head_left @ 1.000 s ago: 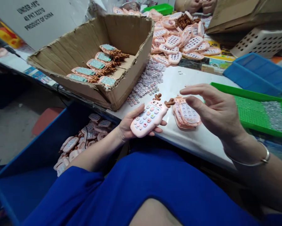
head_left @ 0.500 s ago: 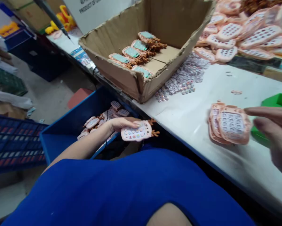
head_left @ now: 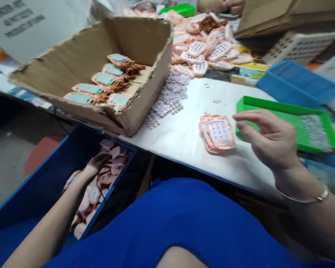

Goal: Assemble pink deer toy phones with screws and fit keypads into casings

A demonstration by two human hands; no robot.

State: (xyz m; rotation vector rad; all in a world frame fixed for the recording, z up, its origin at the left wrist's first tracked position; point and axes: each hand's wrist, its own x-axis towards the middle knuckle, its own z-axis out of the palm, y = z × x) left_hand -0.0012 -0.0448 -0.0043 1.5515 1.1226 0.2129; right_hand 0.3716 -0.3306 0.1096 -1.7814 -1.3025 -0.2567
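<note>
My left hand is down inside the blue bin, over a heap of pink toy phones. Its fingers are blurred and dark, so I cannot see whether they hold one. Above the white tabletop, my right hand hovers with thumb and forefinger a little apart and nothing visible between them. Just left of its fingertips lies a small stack of pink phone-shaped shells with pale keypads. Behind this hand is a green tray with small clear pieces in it.
An open cardboard box at the table's edge holds several pink phones with brown antlers. Beside it lie many small keypad pieces. Farther back are a pile of pink shells and a blue tray. Another person's hands show at the top.
My left hand has moved down and left into the blue bin; the antlered toy phone it held no longer shows in it. My view has swung right, showing more of my right hand and the green tray.
</note>
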